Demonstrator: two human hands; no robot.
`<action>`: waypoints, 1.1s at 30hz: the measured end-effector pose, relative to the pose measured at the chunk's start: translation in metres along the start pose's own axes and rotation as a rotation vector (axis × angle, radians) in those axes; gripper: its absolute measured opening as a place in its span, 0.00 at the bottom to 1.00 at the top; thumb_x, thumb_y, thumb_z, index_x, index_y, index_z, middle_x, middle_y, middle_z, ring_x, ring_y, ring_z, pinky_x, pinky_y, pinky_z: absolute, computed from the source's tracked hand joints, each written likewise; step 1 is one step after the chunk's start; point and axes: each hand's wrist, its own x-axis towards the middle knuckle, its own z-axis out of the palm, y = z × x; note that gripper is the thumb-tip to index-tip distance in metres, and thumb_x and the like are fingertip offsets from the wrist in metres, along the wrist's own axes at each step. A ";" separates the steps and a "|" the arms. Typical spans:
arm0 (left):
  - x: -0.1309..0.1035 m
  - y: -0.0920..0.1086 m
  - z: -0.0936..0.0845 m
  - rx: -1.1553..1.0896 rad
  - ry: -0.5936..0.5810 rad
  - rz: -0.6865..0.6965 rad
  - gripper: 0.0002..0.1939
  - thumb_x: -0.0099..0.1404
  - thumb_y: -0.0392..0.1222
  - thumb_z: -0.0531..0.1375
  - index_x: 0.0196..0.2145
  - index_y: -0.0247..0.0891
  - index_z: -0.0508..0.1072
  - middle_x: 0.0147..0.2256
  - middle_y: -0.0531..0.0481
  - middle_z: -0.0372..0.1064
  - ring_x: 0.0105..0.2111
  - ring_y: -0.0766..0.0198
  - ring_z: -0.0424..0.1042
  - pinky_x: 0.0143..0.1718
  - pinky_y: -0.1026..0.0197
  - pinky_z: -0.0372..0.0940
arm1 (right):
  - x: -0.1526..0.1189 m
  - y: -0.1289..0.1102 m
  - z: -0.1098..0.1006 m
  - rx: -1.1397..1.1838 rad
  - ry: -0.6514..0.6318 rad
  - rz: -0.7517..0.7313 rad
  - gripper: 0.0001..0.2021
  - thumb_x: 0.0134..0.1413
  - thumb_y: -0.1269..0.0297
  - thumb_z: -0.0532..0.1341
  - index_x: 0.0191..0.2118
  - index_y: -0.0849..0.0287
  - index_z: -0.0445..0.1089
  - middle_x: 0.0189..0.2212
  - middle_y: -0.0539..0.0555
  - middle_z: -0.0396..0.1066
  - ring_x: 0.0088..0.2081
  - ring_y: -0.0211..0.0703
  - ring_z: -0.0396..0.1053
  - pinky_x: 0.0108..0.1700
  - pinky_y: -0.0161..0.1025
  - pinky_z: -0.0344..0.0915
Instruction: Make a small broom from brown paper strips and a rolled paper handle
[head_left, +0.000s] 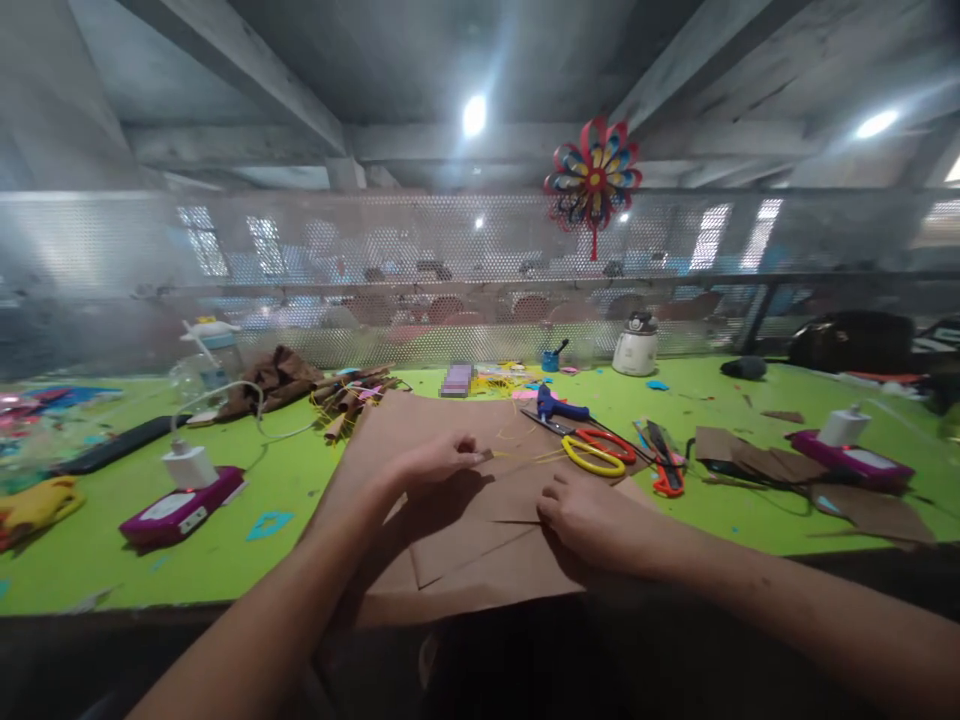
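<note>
Large flat brown kraft-paper sheet (pixel 424 415) lay mid-way along the bright green tabletop (pixel 300 570), running from the middle of its depth down to the near edge. A smaller brown paper piece (pixel 454 552) with straight edges lay on it, near the sheet's near edge. Left hand (pixel 446 457) was above the sheet's left-centre, fingers curled in, thumb and index close around a small brown tip; too blurry to say if that was a loose bit or part of the sheet, so can't tell whether it was actually pinched. Right hand (pixel 581 515) rested on the sheet's right side, knuckles up, fingers bent and close together; thumb hidden, so can't tell if it gripped anything or just pressed down. Scissors with yellow and orange handle loops (pixel 592 457) sat just beyond the right hand, blades toward the far left corner; blue glue gun (pixel 559 405) was right behind them. Orange-and-black cutter knife (pixel 664 460) lay to the right of the scissors, brown paper scraps (pixel 757 462) further toward the right edge. Purple power block with a white plug (pixel 184 505) stood near the near left corner, turquoise paper cut-out (pixel 270 526) between it and the sheet. White bottle with a dark lid (pixel 636 347) stood at the far edge.
</note>
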 end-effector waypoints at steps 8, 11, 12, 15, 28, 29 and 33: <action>-0.002 0.013 0.008 -0.033 0.086 0.017 0.17 0.57 0.53 0.55 0.33 0.34 0.68 0.29 0.51 0.63 0.28 0.66 0.60 0.30 0.64 0.56 | -0.001 0.008 0.003 0.003 0.006 0.165 0.09 0.50 0.77 0.55 0.30 0.64 0.72 0.28 0.59 0.71 0.30 0.44 0.67 0.33 0.37 0.57; 0.000 0.012 0.015 -0.064 0.089 0.054 0.18 0.58 0.52 0.54 0.34 0.34 0.69 0.29 0.51 0.65 0.27 0.65 0.61 0.29 0.63 0.57 | -0.007 0.020 0.007 0.034 0.030 0.173 0.09 0.51 0.77 0.55 0.30 0.63 0.72 0.29 0.58 0.71 0.34 0.44 0.66 0.37 0.37 0.58; 0.000 0.011 0.017 -0.054 0.085 0.066 0.18 0.59 0.52 0.53 0.34 0.34 0.69 0.28 0.50 0.65 0.27 0.65 0.61 0.29 0.63 0.58 | -0.010 0.023 0.009 0.046 0.031 0.159 0.09 0.52 0.76 0.55 0.30 0.63 0.72 0.29 0.58 0.71 0.34 0.44 0.66 0.38 0.37 0.58; -0.003 0.009 0.024 0.054 0.100 0.117 0.14 0.60 0.48 0.53 0.34 0.35 0.71 0.29 0.49 0.68 0.29 0.64 0.64 0.30 0.63 0.58 | -0.017 0.028 0.012 0.073 0.029 0.115 0.09 0.55 0.76 0.54 0.30 0.62 0.71 0.29 0.56 0.70 0.35 0.42 0.65 0.37 0.36 0.58; -0.034 0.009 0.034 0.326 0.193 0.229 0.15 0.66 0.48 0.52 0.35 0.38 0.75 0.35 0.47 0.67 0.33 0.64 0.66 0.35 0.63 0.59 | -0.027 0.014 0.015 -0.038 0.063 0.183 0.07 0.54 0.77 0.56 0.29 0.64 0.70 0.30 0.57 0.69 0.35 0.46 0.62 0.35 0.39 0.57; -0.035 0.010 0.034 0.348 0.200 0.224 0.14 0.66 0.47 0.52 0.35 0.38 0.75 0.35 0.47 0.67 0.33 0.64 0.66 0.35 0.63 0.59 | -0.026 0.014 0.013 -0.040 0.054 0.182 0.07 0.54 0.77 0.56 0.29 0.64 0.70 0.30 0.57 0.69 0.35 0.46 0.62 0.35 0.39 0.57; -0.043 0.010 0.037 0.416 0.246 0.167 0.15 0.66 0.47 0.52 0.35 0.37 0.75 0.34 0.46 0.68 0.34 0.62 0.67 0.34 0.61 0.59 | -0.025 0.013 0.009 -0.051 0.021 0.177 0.07 0.54 0.76 0.56 0.29 0.64 0.70 0.29 0.57 0.69 0.34 0.46 0.63 0.34 0.40 0.57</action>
